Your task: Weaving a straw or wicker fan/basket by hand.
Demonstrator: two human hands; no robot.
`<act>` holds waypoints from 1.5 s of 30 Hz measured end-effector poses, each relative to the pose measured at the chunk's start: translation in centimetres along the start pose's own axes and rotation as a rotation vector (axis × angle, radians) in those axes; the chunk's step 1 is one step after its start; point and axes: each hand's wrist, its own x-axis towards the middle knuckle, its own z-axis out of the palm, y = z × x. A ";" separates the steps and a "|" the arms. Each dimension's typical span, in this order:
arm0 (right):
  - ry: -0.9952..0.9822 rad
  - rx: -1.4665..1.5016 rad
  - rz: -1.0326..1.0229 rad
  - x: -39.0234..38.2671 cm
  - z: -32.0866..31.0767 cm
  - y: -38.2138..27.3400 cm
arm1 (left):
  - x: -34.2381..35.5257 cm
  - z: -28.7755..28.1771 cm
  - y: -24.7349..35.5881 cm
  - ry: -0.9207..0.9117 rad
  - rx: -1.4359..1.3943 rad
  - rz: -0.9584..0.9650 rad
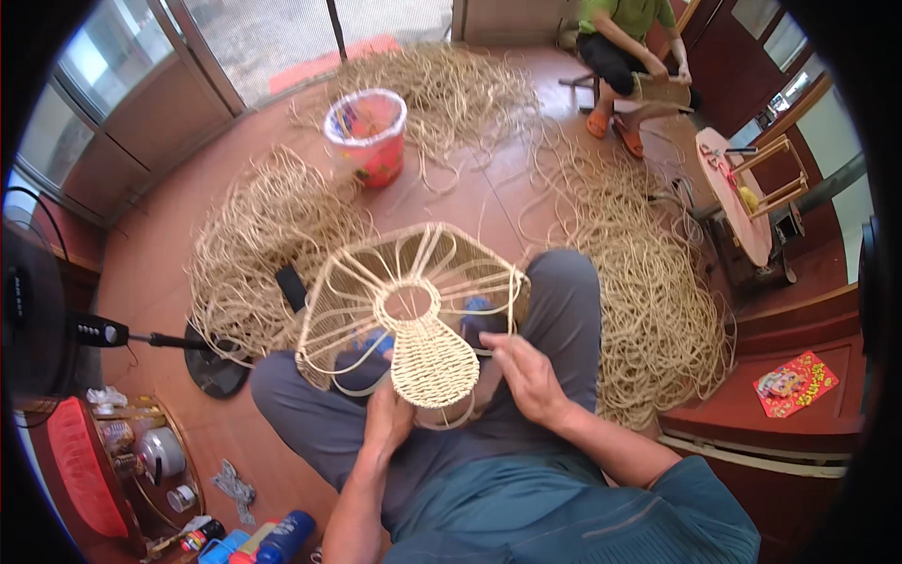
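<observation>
On my lap rests a woven rattan piece: a tightly woven rounded panel, a small ring above it, and looped strands fanning out to a wide angular frame. My left hand grips the lower left edge of the panel, its fingertips hidden underneath. To the right of the panel, my right hand is closed, thumb and forefinger pinched on a thin rattan strand that runs up to the frame's right corner. A loose loop of strand hangs below the panel.
Heaps of rattan strands cover the floor right, left and ahead. A red bucket stands among them. Far right, a seated person handles woven work. A fan, a low shelf and a blue bottle are left.
</observation>
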 end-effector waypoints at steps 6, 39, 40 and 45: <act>-0.136 -0.643 -0.301 0.9 2.1 1.4 | 0.7 -3.0 2.8 -0.293 -0.343 -0.416; -0.142 -0.642 -0.370 11.2 -2.4 -2.6 | 2.6 -11.1 4.2 0.491 0.644 0.447; -0.202 -0.640 -0.308 11.3 -2.7 -2.9 | 2.2 -11.1 4.3 0.429 0.558 0.414; -0.381 -0.535 -0.164 13.5 -3.9 -3.9 | 1.5 -11.5 5.7 0.495 0.584 0.500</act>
